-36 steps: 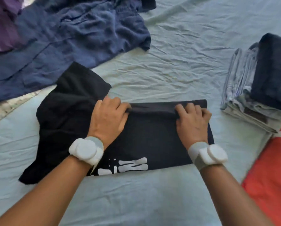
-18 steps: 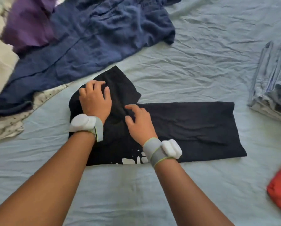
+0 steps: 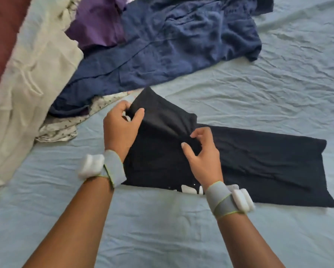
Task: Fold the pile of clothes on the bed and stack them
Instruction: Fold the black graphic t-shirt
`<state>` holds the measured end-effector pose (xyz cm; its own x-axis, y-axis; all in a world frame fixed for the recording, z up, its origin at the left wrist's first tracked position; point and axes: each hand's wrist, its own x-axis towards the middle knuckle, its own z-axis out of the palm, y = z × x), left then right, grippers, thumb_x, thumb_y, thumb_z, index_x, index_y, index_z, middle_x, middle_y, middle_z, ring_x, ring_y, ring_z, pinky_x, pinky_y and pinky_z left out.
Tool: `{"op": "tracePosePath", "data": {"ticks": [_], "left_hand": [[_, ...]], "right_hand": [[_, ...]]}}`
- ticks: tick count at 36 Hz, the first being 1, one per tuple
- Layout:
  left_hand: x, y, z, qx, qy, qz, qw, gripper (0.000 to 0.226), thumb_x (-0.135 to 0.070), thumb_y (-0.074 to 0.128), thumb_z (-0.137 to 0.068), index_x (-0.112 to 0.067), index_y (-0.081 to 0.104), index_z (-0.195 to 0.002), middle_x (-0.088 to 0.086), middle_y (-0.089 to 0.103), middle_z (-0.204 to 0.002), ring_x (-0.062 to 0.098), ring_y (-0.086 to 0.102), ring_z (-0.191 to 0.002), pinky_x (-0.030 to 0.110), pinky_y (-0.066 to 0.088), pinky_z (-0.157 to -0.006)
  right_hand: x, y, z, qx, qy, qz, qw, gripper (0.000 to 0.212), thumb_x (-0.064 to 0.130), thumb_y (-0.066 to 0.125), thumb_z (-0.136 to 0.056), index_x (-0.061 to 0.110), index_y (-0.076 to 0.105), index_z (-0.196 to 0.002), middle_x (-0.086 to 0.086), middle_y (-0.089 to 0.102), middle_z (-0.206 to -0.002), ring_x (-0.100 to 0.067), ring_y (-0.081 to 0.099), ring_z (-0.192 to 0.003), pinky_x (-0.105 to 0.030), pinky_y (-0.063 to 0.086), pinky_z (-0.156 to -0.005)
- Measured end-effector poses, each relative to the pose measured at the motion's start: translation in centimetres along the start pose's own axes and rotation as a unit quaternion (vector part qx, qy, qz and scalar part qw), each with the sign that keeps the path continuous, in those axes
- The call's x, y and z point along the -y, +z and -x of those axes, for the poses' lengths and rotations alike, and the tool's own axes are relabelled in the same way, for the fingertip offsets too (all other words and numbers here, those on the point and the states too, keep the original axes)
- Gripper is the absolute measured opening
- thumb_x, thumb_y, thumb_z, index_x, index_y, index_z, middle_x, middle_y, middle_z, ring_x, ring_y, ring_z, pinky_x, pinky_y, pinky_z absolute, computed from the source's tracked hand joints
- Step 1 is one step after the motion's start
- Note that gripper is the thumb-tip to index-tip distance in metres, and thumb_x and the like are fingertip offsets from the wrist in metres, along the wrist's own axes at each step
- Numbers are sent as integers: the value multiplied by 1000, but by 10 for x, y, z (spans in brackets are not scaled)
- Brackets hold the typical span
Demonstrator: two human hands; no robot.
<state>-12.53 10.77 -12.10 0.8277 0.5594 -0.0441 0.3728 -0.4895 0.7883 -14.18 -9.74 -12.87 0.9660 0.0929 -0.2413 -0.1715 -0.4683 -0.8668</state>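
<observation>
I am watching through one head camera only, so no second view is sharing the scene. It is looking forward and steeply down over both forearms onto the bed, sitting close. It is framing the left hand and right hand near centre, the pile along the top-left edge.

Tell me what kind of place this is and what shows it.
Most likely a bedroom: the work surface is a bed covered by a wrinkled light blue sheet. An unfolded pile of clothes lies on it, and both hands pinch a half-folded black T-shirt.
</observation>
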Motion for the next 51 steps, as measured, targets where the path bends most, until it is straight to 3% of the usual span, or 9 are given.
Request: {"op": "tracePosePath", "data": {"ticks": [7, 14, 18, 22, 29, 36, 42, 46, 51], "left_hand": [[56, -18, 54, 60, -78, -107, 989, 30, -25, 66, -87, -20, 53, -114, 1, 56, -97, 18, 53, -86, 36, 44, -73], [26, 18, 75, 61, 154, -117, 979, 51, -23, 57, -89, -12, 48, -138, 14, 39, -143, 28, 41, -129, 39, 34, -112], [29, 48, 87, 255, 162, -197, 933, 52, -47, 33, -99, -30, 37, -148, 0, 23, -160, 24, 15, -148, 53, 7, -120], [35, 64, 92, 275, 111, -282, 913, 58, -57, 22, -100, -34, 19, -153, -7, 3, -164, 18, -6, -150, 48, -14, -117], [-4, 100, 131, 203, 251, -323, 890, 62, -47, 24, -98, -17, 31, -151, 6, 22, -160, 24, 19, -148, 52, 9, -119], [-21, 158, 166, 283, 268, -401, 829, 73, -56, 14, -93, -16, 25, -153, 5, 19, -161, 23, 15, -149, 52, 3, -119], [-48, 217, 185, 304, 286, -371, 829, 77, -62, 16, -92, -18, 13, -155, 6, 7, -163, 27, 6, -150, 53, 2, -119], [-68, 245, 196, 314, 258, -344, 847, 77, -64, 15, -92, -21, 10, -155, 7, 4, -163, 27, 2, -150, 54, -4, -119], [-98, 254, 197, 392, 141, -215, 883, 81, -71, 9, -87, -29, -4, -155, -3, -24, -159, 18, -27, -145, 43, -25, -113]], "right_hand": [[-24, 11, 26, 65, -7, 142, 988, 35, 15, 65, -87, 19, 44, -115, 8, 52, -106, -17, 51, -100, -34, 33, -93], [-30, 8, 19, 24, -41, 293, 955, 38, 14, 62, -85, 18, 49, -120, 0, 60, -107, -25, 51, -102, -40, 30, -94], [-40, -3, 17, 45, -65, 365, 928, 36, 9, 54, -86, 18, 49, -121, 1, 59, -89, -27, 55, -93, -39, 31, -87], [-47, -20, 19, 67, -69, 331, 939, 34, 25, 54, -88, 20, 46, -121, 7, 53, -67, -21, 55, -72, -33, 33, -77], [-77, -39, 24, -54, -72, 312, 946, 45, 35, 38, -93, 14, 54, -129, -10, 50, -132, -30, 46, -120, -46, 38, -96], [-143, -110, 25, -78, 121, 407, 902, 66, 48, 25, -100, 18, 2, -154, 1, -3, -162, -19, -7, -149, -56, -4, -116], [-182, -196, 12, -140, 211, 413, 875, 69, 50, 28, -99, 17, 3, -154, -1, 1, -162, -24, -1, -149, -62, 2, -112], [-186, -230, 6, -162, 200, 412, 874, 73, 53, 44, -94, 9, 27, -149, -16, 31, -149, -34, 31, -134, -52, 29, -102], [-170, -246, -4, -123, 210, 205, 948, 64, 36, 63, -88, 13, 37, -141, -13, 54, -132, -34, 50, -121, -37, 40, -96]]}}
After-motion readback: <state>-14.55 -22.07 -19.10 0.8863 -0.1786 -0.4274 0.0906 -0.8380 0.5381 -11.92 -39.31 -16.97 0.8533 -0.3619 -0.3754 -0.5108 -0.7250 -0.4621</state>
